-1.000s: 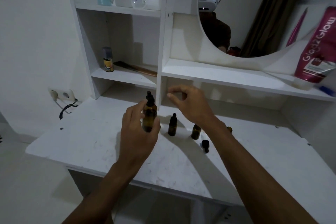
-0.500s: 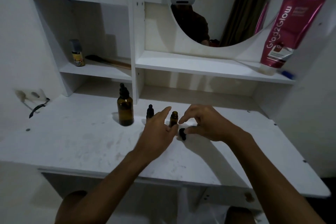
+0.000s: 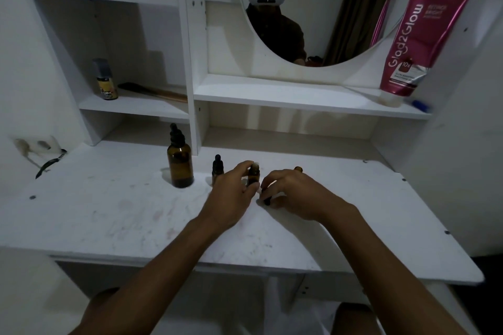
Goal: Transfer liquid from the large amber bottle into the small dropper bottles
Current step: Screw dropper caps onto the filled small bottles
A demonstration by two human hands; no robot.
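The large amber bottle (image 3: 180, 164) stands upright on the white desk (image 3: 109, 215) with its black dropper cap on. To its right stands a small capped dropper bottle (image 3: 217, 168). My left hand (image 3: 231, 196) grips a second small amber bottle (image 3: 253, 175), which has no cap. My right hand (image 3: 294, 193) is curled over a black dropper cap (image 3: 266, 200) lying on the desk. A third small bottle (image 3: 298, 169) peeks out behind my right hand, mostly hidden.
A white shelf divider (image 3: 194, 106) rises just behind the large bottle. A pink tube (image 3: 416, 43) and a blue pen (image 3: 420, 105) sit on the right shelf, a small can (image 3: 104, 80) and a brush on the left shelf. A black clip (image 3: 50, 163) lies at far left.
My left hand set the large bottle down, moved right and took hold of the uncapped small bottle. My right hand came down onto the black cap on the desk.
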